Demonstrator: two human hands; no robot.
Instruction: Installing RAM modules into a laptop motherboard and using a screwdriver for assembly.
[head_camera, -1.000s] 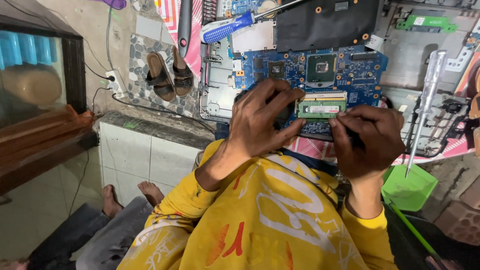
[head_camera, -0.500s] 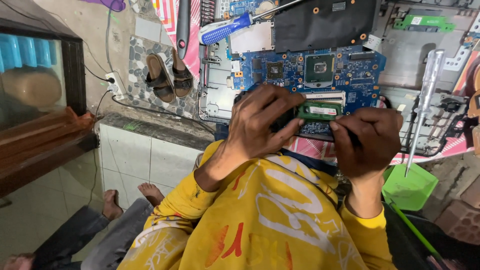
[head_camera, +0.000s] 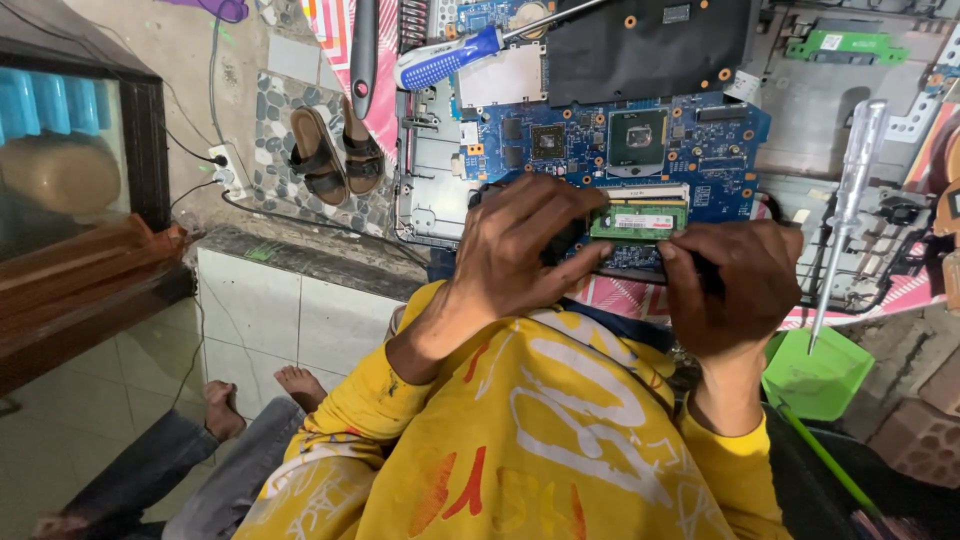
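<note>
Sleeves: yellow, printed, nearest the camera; both arms reach forward to the board.
Left hand (head_camera: 525, 245): curled over the board's near edge, fingertips bent down at the left end of the module; whether it pinches anything I cannot tell.
Right hand (head_camera: 735, 285): closed, thumb pressed at the module's right end.
Module (head_camera: 638, 220): green memory stick, lying between the two hands in its slot on the blue board (head_camera: 620, 140).
Risk, tilt: uneven thumb pressure could seat the module crooked and bend slot contacts.
Risk, slip: a finger sliding off could scrape the chips beside it.
Risk, static: bare fingers on the contacts may harm it.
Farther: blue screwdriver (head_camera: 450, 60) lies across the board's far corner; clear screwdriver (head_camera: 845, 205) to the right could roll.
</note>
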